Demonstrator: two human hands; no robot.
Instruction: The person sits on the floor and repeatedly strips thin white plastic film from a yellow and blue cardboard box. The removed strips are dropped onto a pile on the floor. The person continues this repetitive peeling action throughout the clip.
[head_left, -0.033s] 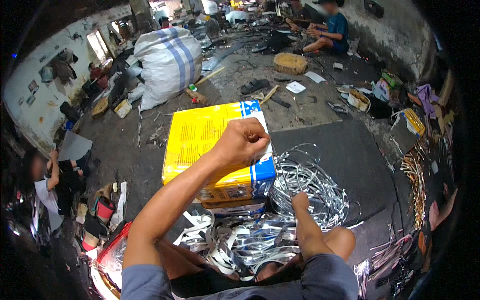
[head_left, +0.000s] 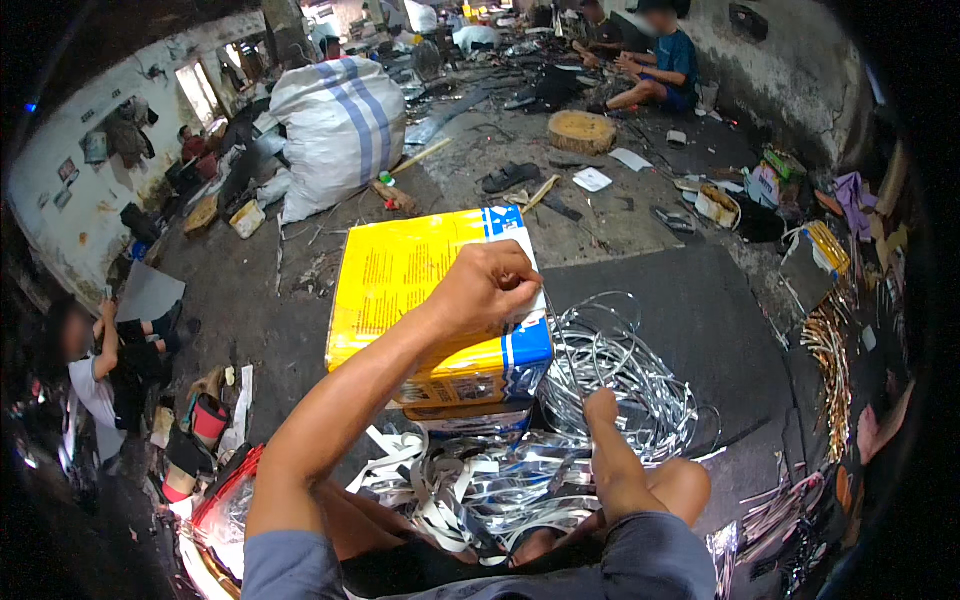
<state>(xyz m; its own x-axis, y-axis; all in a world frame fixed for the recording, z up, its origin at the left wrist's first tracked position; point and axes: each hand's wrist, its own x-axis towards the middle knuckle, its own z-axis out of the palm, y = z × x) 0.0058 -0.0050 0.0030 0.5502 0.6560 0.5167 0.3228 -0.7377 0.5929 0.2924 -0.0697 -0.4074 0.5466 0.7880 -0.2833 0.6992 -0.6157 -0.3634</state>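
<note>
My left hand (head_left: 497, 285) is closed in a pinch above the right side of a yellow, blue and white box (head_left: 400, 270). From its fingertips a thin silver strip (head_left: 557, 335) runs down past the box's edge toward my right hand (head_left: 600, 405). That hand is closed too, lower down, its fingers mostly hidden from above. Beneath and beyond it lies a loose coil of shiny silver strips (head_left: 650, 385). A tangle of white and silver strips (head_left: 450, 490) covers the ground between the box and my legs.
A dark mat (head_left: 670, 290) lies under the coil, right of the box. Ahead stand a big white sack (head_left: 335, 135) and a round wooden block (head_left: 582, 132). Sandals (head_left: 510, 176) and scraps litter the floor. One person (head_left: 95, 365) sits at left, others at the back.
</note>
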